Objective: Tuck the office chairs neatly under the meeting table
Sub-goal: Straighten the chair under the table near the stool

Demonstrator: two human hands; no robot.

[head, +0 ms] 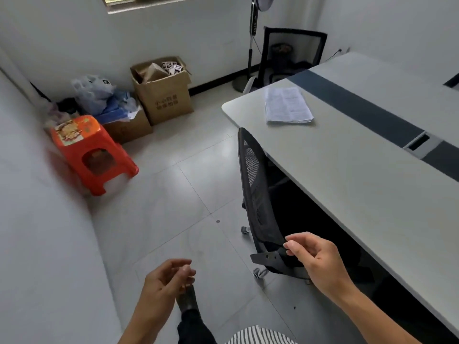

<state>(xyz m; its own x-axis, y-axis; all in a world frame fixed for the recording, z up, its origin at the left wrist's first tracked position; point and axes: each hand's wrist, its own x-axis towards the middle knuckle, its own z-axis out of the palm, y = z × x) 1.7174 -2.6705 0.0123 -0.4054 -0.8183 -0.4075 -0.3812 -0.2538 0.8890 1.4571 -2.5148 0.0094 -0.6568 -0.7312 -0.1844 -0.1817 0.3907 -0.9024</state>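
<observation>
A black mesh office chair (255, 184) stands with its seat under the long grey meeting table (347, 170), its back close to the table's near edge. My right hand (315, 256) hovers by the lower end of the chair's back, fingers loosely curled, holding nothing; whether it touches the frame is unclear. My left hand (169, 279) hangs free over the floor, fingers apart. A second black mesh chair (293, 53) stands at the table's far end, near the wall.
A stack of papers (288, 105) lies on the table. An orange plastic stool (92, 152), cardboard boxes (164, 95) and bags (92, 93) fill the far left corner. A floor fan's pole (252, 38) stands by the far chair. A wall runs along my left.
</observation>
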